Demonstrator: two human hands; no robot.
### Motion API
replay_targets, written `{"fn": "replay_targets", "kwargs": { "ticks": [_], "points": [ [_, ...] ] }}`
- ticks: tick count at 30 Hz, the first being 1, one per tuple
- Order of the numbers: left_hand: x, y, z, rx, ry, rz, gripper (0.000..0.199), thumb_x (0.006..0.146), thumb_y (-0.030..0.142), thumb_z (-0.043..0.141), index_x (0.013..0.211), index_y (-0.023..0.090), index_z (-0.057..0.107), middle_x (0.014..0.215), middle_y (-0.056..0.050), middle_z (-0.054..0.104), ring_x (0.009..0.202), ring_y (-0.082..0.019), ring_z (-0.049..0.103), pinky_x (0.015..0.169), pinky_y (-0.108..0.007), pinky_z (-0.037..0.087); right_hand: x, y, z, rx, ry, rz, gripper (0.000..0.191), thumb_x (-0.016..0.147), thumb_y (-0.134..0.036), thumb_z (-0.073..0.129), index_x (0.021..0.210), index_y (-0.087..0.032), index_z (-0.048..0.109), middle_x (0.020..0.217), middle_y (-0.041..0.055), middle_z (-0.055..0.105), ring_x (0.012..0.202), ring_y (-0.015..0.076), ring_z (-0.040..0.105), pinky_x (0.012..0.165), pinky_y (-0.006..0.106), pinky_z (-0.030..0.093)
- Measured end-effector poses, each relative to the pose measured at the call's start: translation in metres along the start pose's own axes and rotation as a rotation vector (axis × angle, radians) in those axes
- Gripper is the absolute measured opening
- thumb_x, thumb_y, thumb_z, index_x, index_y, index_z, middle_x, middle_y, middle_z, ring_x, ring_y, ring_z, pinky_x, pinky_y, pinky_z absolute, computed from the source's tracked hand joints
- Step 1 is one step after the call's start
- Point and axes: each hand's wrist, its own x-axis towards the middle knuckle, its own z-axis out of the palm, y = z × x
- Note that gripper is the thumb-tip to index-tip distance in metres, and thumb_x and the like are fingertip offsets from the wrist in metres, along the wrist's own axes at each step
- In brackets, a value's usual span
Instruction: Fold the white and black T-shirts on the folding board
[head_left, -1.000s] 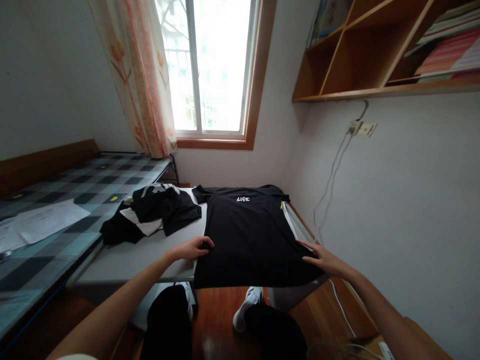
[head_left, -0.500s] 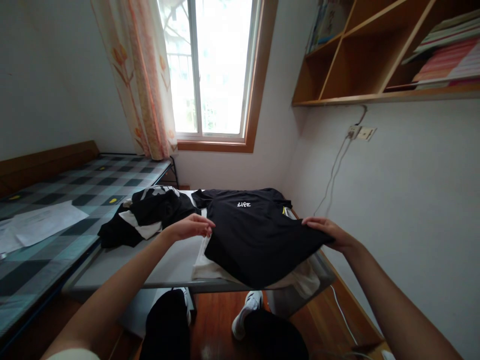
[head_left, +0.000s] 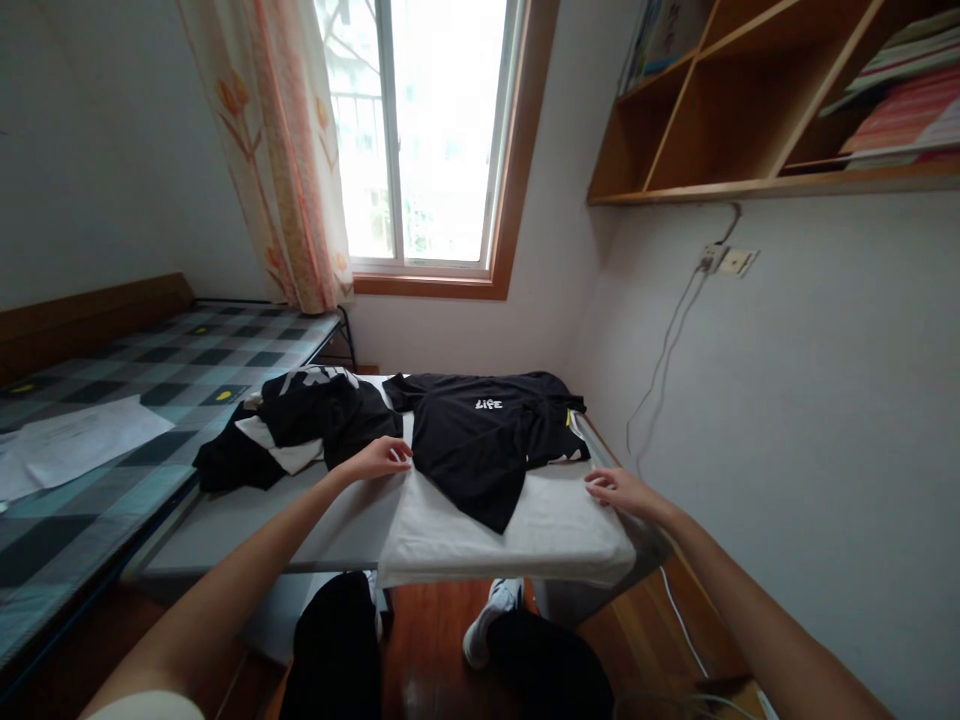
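Black shirt (head_left: 480,425) as dial centre: we are seeing it lying on the table (head_left: 337,535), partly over a white cloth (head_left: 570,530) showing at six o'clock. We are holding our left hand (head_left: 379,458) half-curled at eight, right hand (head_left: 619,492) loosely bent at four; whether either is pinching fabric, we cannot tell.

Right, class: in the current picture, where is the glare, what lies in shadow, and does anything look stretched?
All in the head view: window glares near-white; black shirt is so dark its finer folds fade; shelf is shadowed inside and leans, probably from wide-angle stretch.
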Motion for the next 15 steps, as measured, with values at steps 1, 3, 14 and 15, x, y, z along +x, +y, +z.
{"fn": "replay_targets", "kwargs": {
  "ticks": [1, 3, 14, 15],
  "points": [
    [0.000, -0.001, 0.001, 0.050, 0.030, 0.031, 0.043, 0.065, 0.041, 0.074, 0.098, 0.015, 0.069, 0.087, -0.005, 0.065, 0.073, -0.016, 0.061, 0.069, -0.029, 0.050, -0.003, 0.004, 0.000, -0.042, 0.033, 0.003, 0.039, 0.073, -0.044, 0.066, 0.098, -0.014, 0.068, 0.092, 0.0105, 0.072, 0.071, 0.0189, 0.066, 0.069, 0.031, 0.052],
    [0.000, 0.002, 0.005, 0.149, 0.061, 0.125, 0.052, 0.064, 0.035, 0.075, 0.113, 0.020, 0.066, 0.103, -0.007, 0.061, 0.088, -0.019, 0.061, 0.080, -0.032, 0.050, -0.007, 0.004, 0.002, -0.115, 0.084, 0.001, 0.035, 0.075, -0.039, 0.064, 0.099, -0.015, 0.069, 0.091, 0.0095, 0.072, 0.074, 0.0189, 0.065, 0.072, 0.030, 0.052],
    [-0.006, 0.006, 0.058, 0.636, 0.201, 0.294, 0.053, 0.084, 0.029, 0.056, 0.136, 0.026, 0.050, 0.140, -0.011, 0.046, 0.130, -0.030, 0.038, 0.110, -0.048, 0.025, -0.021, -0.032, 0.029, -0.688, 0.231, -0.124, 0.030, 0.086, -0.036, 0.053, 0.105, -0.022, 0.070, 0.114, 0.0114, 0.064, 0.101, 0.0246, 0.060, 0.087, 0.033, 0.044],
    [-0.007, 0.005, 0.060, 0.644, 0.192, 0.300, 0.053, 0.084, 0.029, 0.056, 0.137, 0.025, 0.050, 0.140, -0.011, 0.046, 0.130, -0.030, 0.038, 0.110, -0.048, 0.025, -0.022, -0.032, 0.027, -0.721, 0.221, -0.104, 0.029, 0.087, -0.037, 0.051, 0.100, -0.022, 0.072, 0.110, 0.0113, 0.065, 0.097, 0.0242, 0.061, 0.084, 0.033, 0.045]
  ]
}}
